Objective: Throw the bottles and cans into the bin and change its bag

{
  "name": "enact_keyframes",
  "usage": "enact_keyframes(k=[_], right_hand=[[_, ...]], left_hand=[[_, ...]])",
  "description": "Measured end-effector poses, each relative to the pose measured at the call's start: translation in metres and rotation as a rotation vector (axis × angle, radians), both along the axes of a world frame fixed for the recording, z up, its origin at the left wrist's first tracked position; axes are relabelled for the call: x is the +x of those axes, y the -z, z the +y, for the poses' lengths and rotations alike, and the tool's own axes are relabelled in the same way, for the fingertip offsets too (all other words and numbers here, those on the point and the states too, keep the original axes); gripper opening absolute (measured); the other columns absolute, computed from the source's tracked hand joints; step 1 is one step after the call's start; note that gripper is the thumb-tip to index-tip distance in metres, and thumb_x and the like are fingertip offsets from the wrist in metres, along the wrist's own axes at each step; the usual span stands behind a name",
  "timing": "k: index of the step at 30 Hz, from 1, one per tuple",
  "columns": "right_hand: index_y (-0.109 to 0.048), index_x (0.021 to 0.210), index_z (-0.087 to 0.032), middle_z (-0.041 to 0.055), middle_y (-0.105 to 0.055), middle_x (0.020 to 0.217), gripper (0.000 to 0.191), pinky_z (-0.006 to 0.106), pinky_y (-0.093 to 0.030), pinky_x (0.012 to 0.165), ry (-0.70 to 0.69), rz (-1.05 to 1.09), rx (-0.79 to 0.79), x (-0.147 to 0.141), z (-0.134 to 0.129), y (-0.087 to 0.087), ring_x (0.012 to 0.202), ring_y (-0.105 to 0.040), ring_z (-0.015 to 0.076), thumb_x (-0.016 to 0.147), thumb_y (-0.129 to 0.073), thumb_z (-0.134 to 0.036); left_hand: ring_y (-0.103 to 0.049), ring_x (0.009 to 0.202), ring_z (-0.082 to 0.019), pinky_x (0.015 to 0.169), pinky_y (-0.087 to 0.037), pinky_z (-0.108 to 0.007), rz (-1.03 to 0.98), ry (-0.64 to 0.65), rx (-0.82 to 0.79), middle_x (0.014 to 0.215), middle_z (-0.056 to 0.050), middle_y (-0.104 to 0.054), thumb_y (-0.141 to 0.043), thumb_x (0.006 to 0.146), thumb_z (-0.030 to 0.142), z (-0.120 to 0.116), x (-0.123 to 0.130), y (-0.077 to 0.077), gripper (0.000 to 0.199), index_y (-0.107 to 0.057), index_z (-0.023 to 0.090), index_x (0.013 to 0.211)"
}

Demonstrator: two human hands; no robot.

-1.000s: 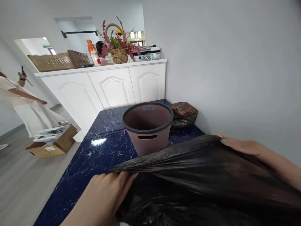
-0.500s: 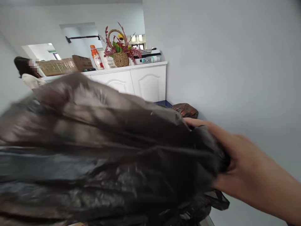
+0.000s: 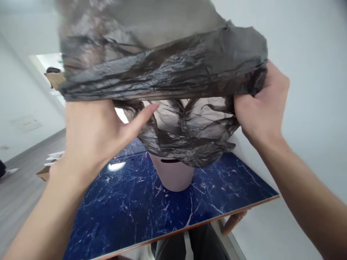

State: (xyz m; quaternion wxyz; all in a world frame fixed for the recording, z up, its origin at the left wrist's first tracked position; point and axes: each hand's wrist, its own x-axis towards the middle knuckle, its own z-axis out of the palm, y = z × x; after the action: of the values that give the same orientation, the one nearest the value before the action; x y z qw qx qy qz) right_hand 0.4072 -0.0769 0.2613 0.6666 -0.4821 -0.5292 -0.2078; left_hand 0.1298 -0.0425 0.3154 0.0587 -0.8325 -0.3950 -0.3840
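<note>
A thin black plastic bag [image 3: 168,68] is stretched between my two hands above the table, its lower part hanging down. My left hand [image 3: 94,133] is partly inside the bag's rim, thumb stretched out to the right and the other fingers hidden under the plastic. Bunched plastic at the bag's right end is gripped in my right hand [image 3: 262,101]. Below and behind the hanging plastic, a pale pinkish bin [image 3: 175,175] with a dark handle slot stands on the table; the bag covers its top.
The blue marbled table [image 3: 114,213] has a brown front edge. A pale wall rises at the right. On the left, a cardboard box [image 3: 43,174] and white items are near the grey floor. A person's dark hair shows at the far left.
The view has turned down to the table and bin. My left hand has come into view at the bag. The bag is now held up and stretched between both hands.
</note>
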Motion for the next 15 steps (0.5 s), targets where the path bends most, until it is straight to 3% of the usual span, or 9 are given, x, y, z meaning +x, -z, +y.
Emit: enact_keyframes(k=[3,6,9,11,13,15], right_hand=[[-0.069,0.095,-0.014,0.0056,-0.072,0.091,0.014,0.036,-0.051,0.078,-0.069,-0.041,-0.204,0.004,0.011,0.000,0.084,-0.062,0.0202,0.085,-0.059,-0.016],[-0.069,0.104,-0.014,0.0109,-0.072,0.105,0.022,0.046,-0.055,0.088,-0.057,-0.206,-0.358,0.000,0.020,0.005,0.098,-0.065,0.0286,0.086,-0.070,-0.027],[-0.062,0.132,-0.017,0.0149,-0.067,0.130,0.046,0.053,-0.053,0.104,-0.154,-0.433,-0.389,-0.006,0.026,0.013,0.120,-0.062,0.0338,0.090,-0.072,-0.034],[-0.057,0.142,-0.020,0.0142,-0.064,0.141,0.050,0.052,-0.051,0.110,-0.271,-0.556,-0.455,-0.012,0.030,0.014,0.129,-0.060,0.0324,0.095,-0.067,-0.035],[-0.062,0.134,-0.021,0.0130,-0.067,0.137,0.035,0.048,-0.053,0.108,-0.372,-0.681,-0.589,-0.018,0.037,0.012,0.125,-0.064,0.0298,0.101,-0.060,-0.034],[-0.071,0.114,-0.020,0.0113,-0.075,0.120,0.023,0.043,-0.056,0.096,-0.459,-0.844,-0.790,-0.027,0.048,0.008,0.108,-0.070,0.0271,0.104,-0.054,-0.032]], left_hand=[[-0.036,0.156,-0.046,0.132,-0.025,-0.056,0.174,0.066,0.019,0.153,-0.011,-0.060,-0.066,0.095,0.067,0.022,-0.002,0.012,0.072,-0.062,0.010,0.139],[-0.050,0.148,-0.045,0.127,-0.035,-0.059,0.400,0.174,-0.064,0.158,-0.016,-0.056,-0.063,0.093,0.073,0.050,-0.008,0.029,0.085,-0.053,0.015,0.155],[-0.059,0.141,-0.040,0.122,-0.043,-0.056,0.524,0.237,-0.129,0.158,-0.016,-0.058,-0.053,0.097,0.075,0.068,-0.011,0.040,0.080,-0.056,0.018,0.154],[-0.063,0.135,-0.038,0.120,-0.046,-0.053,0.528,0.255,-0.123,0.153,-0.015,-0.062,-0.051,0.099,0.071,0.071,-0.011,0.043,0.074,-0.059,0.019,0.152],[-0.069,0.126,-0.036,0.115,-0.049,-0.051,0.510,0.266,-0.109,0.141,-0.014,-0.071,-0.052,0.101,0.066,0.070,-0.012,0.044,0.065,-0.065,0.021,0.145],[-0.072,0.115,-0.034,0.109,-0.052,-0.049,0.503,0.264,-0.092,0.129,-0.012,-0.077,-0.054,0.101,0.062,0.068,-0.013,0.044,0.057,-0.071,0.022,0.136]])
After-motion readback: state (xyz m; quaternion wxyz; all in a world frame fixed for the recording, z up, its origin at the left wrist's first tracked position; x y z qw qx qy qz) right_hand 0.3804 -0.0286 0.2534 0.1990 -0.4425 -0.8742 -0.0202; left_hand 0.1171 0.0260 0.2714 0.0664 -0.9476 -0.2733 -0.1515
